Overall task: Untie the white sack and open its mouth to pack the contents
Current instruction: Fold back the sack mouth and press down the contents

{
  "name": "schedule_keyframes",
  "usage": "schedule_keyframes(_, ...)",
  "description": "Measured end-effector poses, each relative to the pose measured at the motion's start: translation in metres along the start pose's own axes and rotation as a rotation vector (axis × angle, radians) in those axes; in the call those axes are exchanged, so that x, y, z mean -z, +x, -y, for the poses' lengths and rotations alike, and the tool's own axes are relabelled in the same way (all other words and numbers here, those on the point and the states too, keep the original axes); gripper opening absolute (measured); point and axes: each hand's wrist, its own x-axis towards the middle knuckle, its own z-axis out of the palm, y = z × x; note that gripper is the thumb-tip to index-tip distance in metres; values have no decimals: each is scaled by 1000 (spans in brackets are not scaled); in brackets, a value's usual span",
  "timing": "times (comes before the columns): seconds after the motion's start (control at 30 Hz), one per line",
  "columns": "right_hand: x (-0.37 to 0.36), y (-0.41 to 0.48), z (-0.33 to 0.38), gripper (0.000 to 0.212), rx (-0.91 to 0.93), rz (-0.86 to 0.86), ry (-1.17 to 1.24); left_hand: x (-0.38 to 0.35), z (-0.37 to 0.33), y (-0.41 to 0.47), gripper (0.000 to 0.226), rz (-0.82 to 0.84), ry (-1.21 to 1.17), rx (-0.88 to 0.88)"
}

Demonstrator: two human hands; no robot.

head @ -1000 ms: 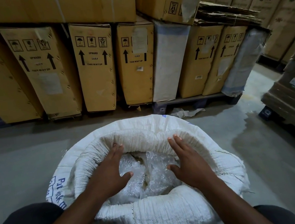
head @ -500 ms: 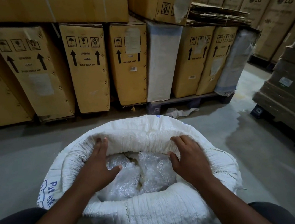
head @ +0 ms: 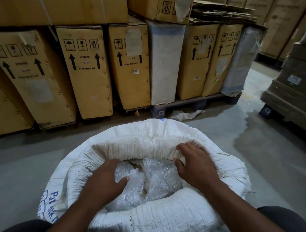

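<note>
1. White sack (head: 161,222) stands on the concrete floor (head: 20,170) just before me, mouth open, rim rolled down.
2. Woven cloth is soft and limp, and the load probably heavy. I judge the thick rolled rim the best hold.
3. Right hand (head: 195,165) pinches the far rim, thumb under. Left hand (head: 103,179) lies spread against the inner wall.
4. Count: one sack and two bubble-wrap bundles (head: 159,174) showing, likely fragile.

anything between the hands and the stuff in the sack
Nothing visible. The sack has its mouth open, with no tie across it. The left hand reaches into it, thumb over the bubble-wrapped contents; the right hand grips the far rim.
</note>
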Motion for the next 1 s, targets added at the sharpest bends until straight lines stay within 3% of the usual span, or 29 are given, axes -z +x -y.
schedule_keyframes(0.17, -4, 6, -12, 83, -16, 89, -36, 16, 8, 17, 106, -48, -192, 57)
schedule_keyframes(0.23, -3, 14, -16, 94, 1, 54, -43, 20, 13, 24, 112, -62, -219, 72)
schedule_keyframes(0.4, 0, 42, -23, 101, 40, -86, -129, 30, 24, 49, 120, -233, -165, 48)
schedule_keyframes(0.53, -11, 55, -42, 96, -46, -87, -102, 46, 33, 74, 109, -396, 24, 94)
schedule_keyframes(0.73, -28, 70, -73, 91, -208, 46, -77, 38, 44, 86, 89, -251, 64, 77)
schedule_keyframes(0.83, -33, 71, -83, 88, -267, 130, -77, 41, 48, 86, 75, -214, 9, 158)
schedule_keyframes(0.9, -41, 69, -87, 84, -337, 281, -38, 40, 49, 82, 68, -129, -53, 201)
schedule_keyframes(1.0, -45, 61, -89, 80, -386, 553, -14, 31, 46, 77, 79, 125, -53, 219)
